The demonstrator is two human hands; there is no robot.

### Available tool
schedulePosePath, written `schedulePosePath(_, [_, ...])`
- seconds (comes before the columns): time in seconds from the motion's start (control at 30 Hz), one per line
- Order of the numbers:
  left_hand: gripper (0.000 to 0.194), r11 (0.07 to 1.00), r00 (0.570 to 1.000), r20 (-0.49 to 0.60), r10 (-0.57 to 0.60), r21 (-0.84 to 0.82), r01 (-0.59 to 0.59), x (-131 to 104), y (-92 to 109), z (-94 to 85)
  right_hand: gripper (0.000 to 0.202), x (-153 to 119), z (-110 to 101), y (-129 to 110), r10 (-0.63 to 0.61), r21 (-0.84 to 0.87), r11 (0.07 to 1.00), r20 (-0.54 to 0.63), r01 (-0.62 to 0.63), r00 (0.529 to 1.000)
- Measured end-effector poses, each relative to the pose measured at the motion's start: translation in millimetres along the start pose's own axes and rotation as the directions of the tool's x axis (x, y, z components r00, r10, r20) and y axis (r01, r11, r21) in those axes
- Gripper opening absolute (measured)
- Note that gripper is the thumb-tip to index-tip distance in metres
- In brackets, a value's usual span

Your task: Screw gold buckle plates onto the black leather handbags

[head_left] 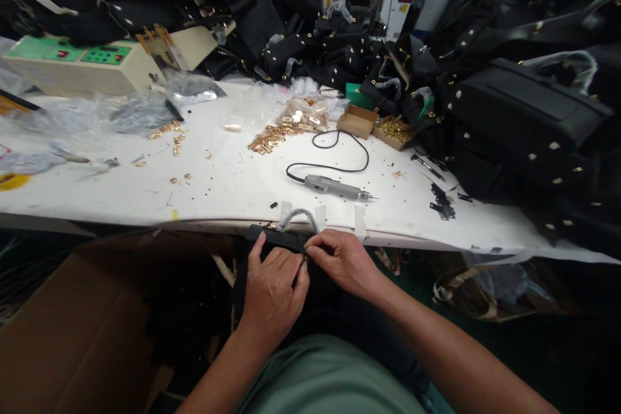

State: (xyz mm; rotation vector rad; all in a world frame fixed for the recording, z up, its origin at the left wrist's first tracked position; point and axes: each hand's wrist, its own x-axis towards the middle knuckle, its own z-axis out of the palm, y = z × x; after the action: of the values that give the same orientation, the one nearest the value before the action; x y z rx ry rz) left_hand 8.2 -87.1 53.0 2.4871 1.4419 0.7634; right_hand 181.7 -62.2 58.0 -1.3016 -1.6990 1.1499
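Observation:
A black bag [259,233] rests in front of me against the table's front edge, its handle [297,213] wrapped in clear plastic. My left hand [275,281] lies over the bag, fingers curled on its top and the thumb pressed toward the side facing my right hand. Thumb and index finger of my right hand [342,260] are pinched together at the bag, close to the left thumb. What sits in that pinch is too small to make out. On the table just beyond lies a grey electric screwdriver [334,187], its tip pointing right.
Gold metal fittings [266,140] lie heaped mid-table near a small cardboard box [358,121] and a tray of small brass parts [394,130]. A control box [82,65] stands back left. Black bags [524,123] pile up right and behind. A large carton [72,330] is lower left.

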Motion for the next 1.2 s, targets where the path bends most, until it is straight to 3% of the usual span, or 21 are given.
schedulePosePath(0.1, [0.021,1.0,1.0,-0.003,-0.005,-0.024,0.005,1,1,-0.8,0.023,-2,-4,-2,0.169,0.316,0.935,0.002,-0.161,0.986])
schedulePosePath(0.17, [0.021,0.999,1.0,-0.002,-0.007,-0.033,0.007,2,-1,-2.6,0.027,-9,-16,-2,0.214,0.367,0.911,-0.031,-0.188,0.976])
schedulePosePath(0.23, [0.021,0.999,1.0,0.005,0.001,-0.043,-0.001,3,-4,-5.6,0.025,-23,-38,4,0.216,0.222,0.956,-0.08,-0.193,0.973])
schedulePosePath(0.3, [0.015,0.998,0.999,0.0,0.035,-0.058,-0.035,6,-11,-9.4,0.02,-43,-66,16,0.201,-0.061,0.977,-0.075,-0.206,0.977])
schedulePosePath(0.37, [0.011,0.994,0.995,-0.039,0.092,-0.05,-0.094,10,-21,-12.3,0.018,-67,-96,35,0.222,-0.344,0.915,-0.006,-0.211,0.975])
schedulePosePath(0.43, [0.028,0.991,0.984,-0.116,0.135,0.01,-0.135,15,-35,-13.1,0.026,-91,-117,57,0.257,-0.493,0.841,0.005,-0.221,0.966])
schedulePosePath(0.5, [0.044,0.985,0.973,-0.172,0.156,0.103,-0.14,22,-49,-11.2,0.037,-106,-124,75,0.26,-0.517,0.819,-0.054,-0.25,0.964])
schedulePosePath(0.6, [0.036,0.959,0.967,-0.115,0.229,0.195,-0.204,34,-67,-6.4,0.038,-108,-102,87,0.271,-0.381,0.876,-0.118,-0.295,0.955])
schedulePosePath(0.7, [0.013,0.938,0.956,0.005,0.294,0.191,-0.289,45,-73,-5.5,0.043,-89,-53,83,0.245,-0.236,0.937,-0.082,-0.257,0.966])
schedulePosePath(0.8, [0.018,0.944,0.947,0.077,0.311,0.093,-0.318,48,-72,-12.1,0.065,-66,-7,78,0.189,-0.138,0.97,-0.091,-0.2,0.978])
schedulePosePath(0.87, [0.026,0.973,0.969,0.084,0.232,-0.013,-0.232,44,-74,-20.3,0.071,-55,12,76,0.181,-0.019,0.982,-0.149,-0.186,0.972])
schedulePosePath(0.97, [0.036,0.97,0.989,0.144,-0.034,-0.233,0.067,33,-80,-35.2,0.056,-46,21,74,0.177,0.16,0.977,-0.214,-0.144,0.961])
schedulePosePath(1.07, [0.043,0.805,0.904,0.372,-0.21,-0.459,0.376,25,-87,-44.9,0.027,-47,14,66,0.164,0.153,0.979,-0.21,-0.134,0.964])
schedulePosePath(1.13, [0.047,0.652,0.818,0.513,-0.262,-0.53,0.541,24,-91,-42.7,0.016,-53,5,53,0.162,0.107,0.983,-0.122,-0.149,0.979])
schedulePosePath(1.2, [0.049,0.561,0.761,0.589,-0.273,-0.545,0.623,27,-92,-32.4,0.012,-62,-6,37,0.187,0.082,0.979,-0.011,-0.185,0.982])
